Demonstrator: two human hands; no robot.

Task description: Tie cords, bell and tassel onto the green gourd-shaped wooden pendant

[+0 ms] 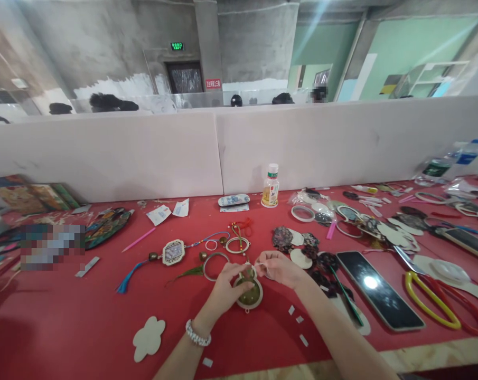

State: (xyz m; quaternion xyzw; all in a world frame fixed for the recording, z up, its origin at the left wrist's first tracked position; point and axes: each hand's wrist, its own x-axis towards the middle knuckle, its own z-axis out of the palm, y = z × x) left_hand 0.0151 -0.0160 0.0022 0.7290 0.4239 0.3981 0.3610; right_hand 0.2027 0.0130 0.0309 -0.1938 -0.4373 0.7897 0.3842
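Note:
A gourd-shaped ornament (250, 298) with a pale rim and a green inside lies on the red table before me. My left hand (227, 289) holds it from the left, thumb across its upper part. At the ornament's top, the fingers of my right hand (276, 268) are pinched together; what they hold is too small to make out. Just beyond my hands is a pale ring (237, 245) with a cord and a red tassel. Left of it lie a grey ring (216, 266) and an octagonal pendant (173, 252) with a blue tassel.
Right of my hands are dark floral pieces (282, 238), a phone (379, 290) and scissors (432, 301). A flower-shaped piece (149, 339) lies at the front left. A small bottle (271, 186) stands by the white partition (143, 153). Heads of people show beyond it.

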